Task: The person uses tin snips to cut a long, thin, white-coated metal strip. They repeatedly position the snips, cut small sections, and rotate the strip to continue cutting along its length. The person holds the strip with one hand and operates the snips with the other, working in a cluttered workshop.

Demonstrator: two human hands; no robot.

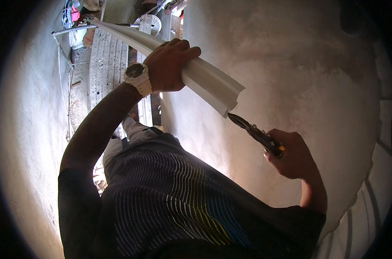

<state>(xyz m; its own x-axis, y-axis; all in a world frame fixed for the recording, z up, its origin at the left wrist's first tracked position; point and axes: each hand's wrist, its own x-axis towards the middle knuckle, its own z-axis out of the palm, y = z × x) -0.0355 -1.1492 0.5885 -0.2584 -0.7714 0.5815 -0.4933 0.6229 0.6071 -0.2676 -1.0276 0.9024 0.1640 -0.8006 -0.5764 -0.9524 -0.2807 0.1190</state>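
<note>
A long white profiled strip (pixel 209 80), shaped like a trim or gutter piece, runs from the far left toward the middle right. My left hand (pixel 170 62), with a pale watch on its wrist, is closed over the strip a little short of its near right end. My right hand (pixel 291 153) is wrapped round the handles of a pair of snips (pixel 256 134). Their dark jaws point up and left, with the tip at the lower corner of the strip's cut end. Whether the blades touch the strip I cannot tell.
A plastered wall (pixel 269 52) rises close on the right, another pale wall (pixel 32 129) on the left. Below lie worn planks (pixel 105 64) and a metal tube frame (pixel 75 29). A white wheel-like object (pixel 155 25) and clutter sit at the far end.
</note>
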